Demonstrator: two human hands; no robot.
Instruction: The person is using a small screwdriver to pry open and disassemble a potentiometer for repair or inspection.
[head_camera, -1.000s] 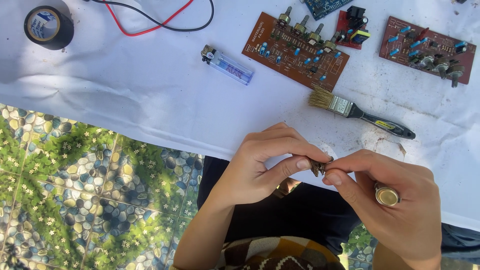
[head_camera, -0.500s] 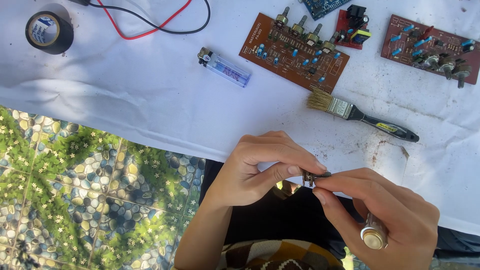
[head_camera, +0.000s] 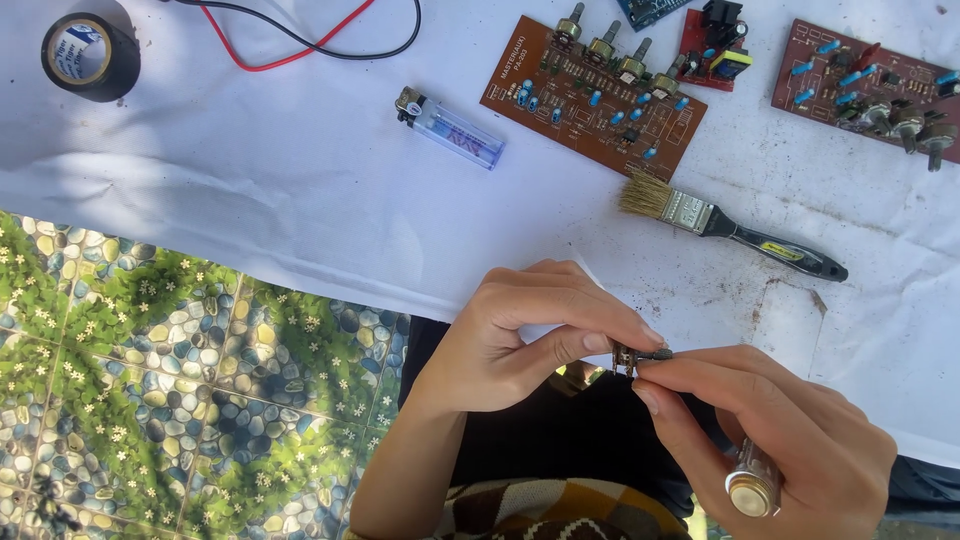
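Observation:
My left hand (head_camera: 520, 335) pinches a small dark metal component (head_camera: 628, 356) between thumb and forefinger, just below the edge of the white cloth (head_camera: 250, 180). My right hand (head_camera: 770, 430) meets it from the right, fingertips gripping the same component's shaft. A silver cylindrical tool (head_camera: 752, 480) is tucked in my right palm, its round end facing the camera. Both hands hover over my dark-clothed lap.
On the cloth lie a paintbrush (head_camera: 720, 222), a clear purple lighter (head_camera: 450, 127), a roll of black tape (head_camera: 88, 55), red and black wires (head_camera: 300, 45), a brown circuit board (head_camera: 598, 95) with knobs, a small red board (head_camera: 715, 45) and another board (head_camera: 870, 88). Pebble-pattern flooring (head_camera: 150, 400) is at the left.
Both hands drifted slightly right and down with the component. The silver tool in my right hand has swung lower, toward the bottom edge.

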